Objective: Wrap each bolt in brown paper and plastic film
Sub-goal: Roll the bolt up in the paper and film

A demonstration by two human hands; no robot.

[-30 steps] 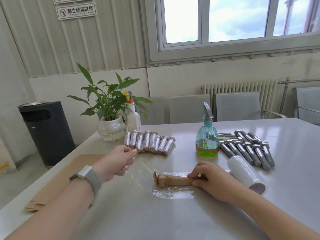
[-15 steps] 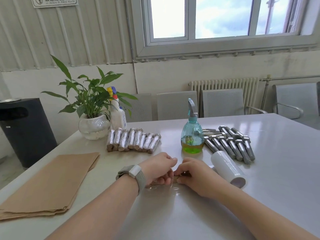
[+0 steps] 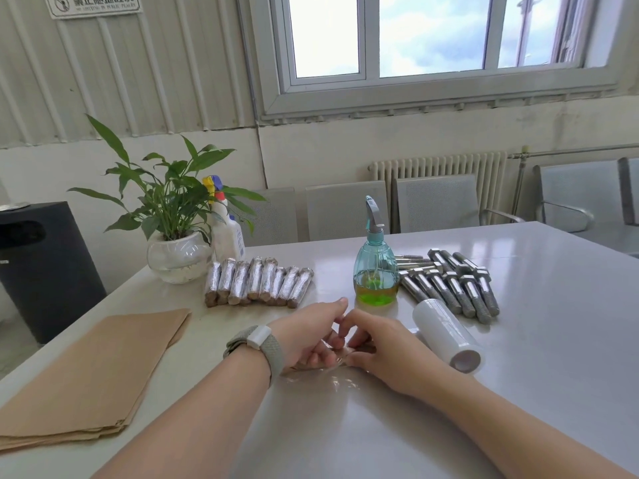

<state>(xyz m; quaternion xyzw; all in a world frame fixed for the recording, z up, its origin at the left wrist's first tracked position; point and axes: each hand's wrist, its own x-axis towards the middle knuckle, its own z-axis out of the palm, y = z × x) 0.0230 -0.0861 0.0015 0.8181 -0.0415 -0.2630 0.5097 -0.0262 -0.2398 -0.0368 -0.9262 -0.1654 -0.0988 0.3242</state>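
My left hand (image 3: 307, 335) and my right hand (image 3: 383, 347) meet at the table's middle, fingers curled around a paper-wrapped bolt (image 3: 340, 354) that is almost hidden between them. Clear plastic film (image 3: 340, 378) lies crinkled under and around it. A white roll of film (image 3: 447, 335) lies just right of my right hand. Behind it lie several bare steel bolts (image 3: 453, 281). A row of several wrapped bolts (image 3: 257, 281) lies behind my left hand. A stack of brown paper sheets (image 3: 90, 371) sits at the left.
A teal spray bottle (image 3: 375, 267) with green liquid stands behind my hands. A potted plant (image 3: 174, 243) and a white spray bottle (image 3: 226, 226) stand at the table's back left. Grey chairs (image 3: 435, 202) line the far edge; a black bin (image 3: 41, 264) stands on the floor at left.
My left hand came in from the left, where it held the film's edge, and joined my right hand on the wrapped bolt, folding the film over it. The view shifted left, showing the paper stack.
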